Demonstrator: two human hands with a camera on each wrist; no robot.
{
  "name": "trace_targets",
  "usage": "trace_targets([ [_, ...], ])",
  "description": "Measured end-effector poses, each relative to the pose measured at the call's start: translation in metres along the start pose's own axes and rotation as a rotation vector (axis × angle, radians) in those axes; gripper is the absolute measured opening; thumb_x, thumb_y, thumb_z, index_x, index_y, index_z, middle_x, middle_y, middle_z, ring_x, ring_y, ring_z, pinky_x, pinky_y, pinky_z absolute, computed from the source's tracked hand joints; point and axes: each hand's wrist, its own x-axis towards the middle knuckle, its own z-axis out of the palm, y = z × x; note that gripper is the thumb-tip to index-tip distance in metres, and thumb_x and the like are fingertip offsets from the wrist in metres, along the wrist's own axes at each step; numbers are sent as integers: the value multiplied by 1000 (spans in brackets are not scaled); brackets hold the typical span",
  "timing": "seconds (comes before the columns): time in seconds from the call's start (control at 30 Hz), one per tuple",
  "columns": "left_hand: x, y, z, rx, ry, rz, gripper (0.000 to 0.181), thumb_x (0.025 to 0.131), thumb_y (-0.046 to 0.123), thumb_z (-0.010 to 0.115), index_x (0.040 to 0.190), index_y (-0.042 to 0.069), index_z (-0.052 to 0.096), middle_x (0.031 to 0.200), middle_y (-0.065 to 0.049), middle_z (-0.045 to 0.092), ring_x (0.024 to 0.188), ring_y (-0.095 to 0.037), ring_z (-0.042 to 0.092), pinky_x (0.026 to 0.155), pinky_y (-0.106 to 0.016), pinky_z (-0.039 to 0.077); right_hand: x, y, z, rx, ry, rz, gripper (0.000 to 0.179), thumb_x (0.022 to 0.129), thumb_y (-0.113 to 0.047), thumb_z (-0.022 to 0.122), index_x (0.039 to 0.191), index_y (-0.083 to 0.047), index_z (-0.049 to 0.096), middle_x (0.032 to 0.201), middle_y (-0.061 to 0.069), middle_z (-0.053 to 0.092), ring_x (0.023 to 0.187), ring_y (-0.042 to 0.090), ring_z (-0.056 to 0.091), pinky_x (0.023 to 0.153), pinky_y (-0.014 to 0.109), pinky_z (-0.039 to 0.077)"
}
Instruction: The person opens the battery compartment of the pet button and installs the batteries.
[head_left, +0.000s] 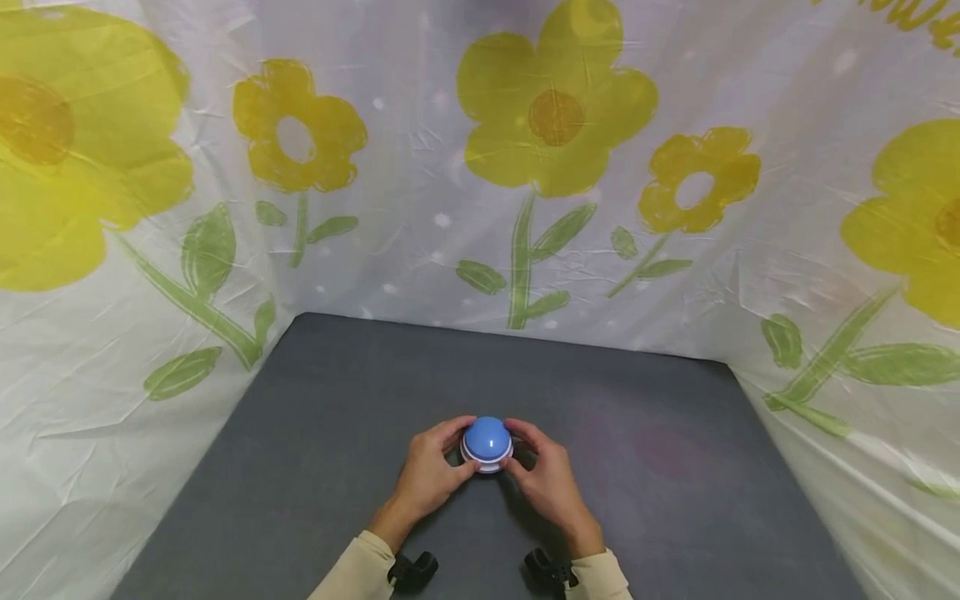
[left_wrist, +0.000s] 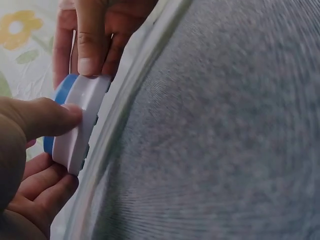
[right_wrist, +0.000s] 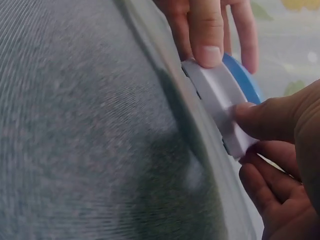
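Observation:
A round push button (head_left: pixel 487 439) with a glossy blue dome and a white base is between both hands near the middle of the dark table. My left hand (head_left: pixel 427 475) grips its left side, and my right hand (head_left: pixel 547 479) grips the right side. Both thumbs press the near side of the white base (left_wrist: pixel 85 102), while other fingers curve round the far side. Small dark feet show under the base (right_wrist: pixel 216 95) in both wrist views. Whether these feet touch the tabletop I cannot tell.
The dark grey tabletop (head_left: pixel 360 392) spreads around the hands. A white curtain (head_left: pixel 405 208) with yellow flowers hangs along its back and both sides. Black wrist-worn devices, a left one (head_left: pixel 412 571) and a right one (head_left: pixel 547 571), sit by the cream sleeves.

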Motion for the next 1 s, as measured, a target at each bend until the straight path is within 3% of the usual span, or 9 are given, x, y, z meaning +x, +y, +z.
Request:
trace_targets([
  [0.23,-2,-6,0,70,-20,10,68,75,-11,94,138,-2,70,134,-20,74,126,-36,74,108,-46,59,2,3,2,-67,-43,22,55,88,-4,90,139,-11,72,133,6,78,115,22,78,107,49,61],
  [0.7,-10,-9,-1,32,-20,-53,68,75,-12,94,138,-1,71,135,-20,74,128,-34,73,110,-44,58,-1,3,6,-34,-92,40,53,90,-3,88,139,-7,71,136,12,76,111,24,81,101,45,65],
  [0.87,-6,-9,-1,125,-21,-15,67,76,-5,95,138,2,71,136,-16,74,129,-32,73,111,-48,58,0,3,4,-82,-70,-6,54,89,-4,88,140,-5,70,135,13,77,109,25,81,100,49,65],
  [1.0,-3,-6,-7,201,-21,11,66,82,9,93,143,4,68,145,-15,70,137,-35,66,117,-57,53,1,5,-3,-139,19,-53,55,89,-6,86,142,-4,69,140,14,74,112,31,79,101,54,63],
])
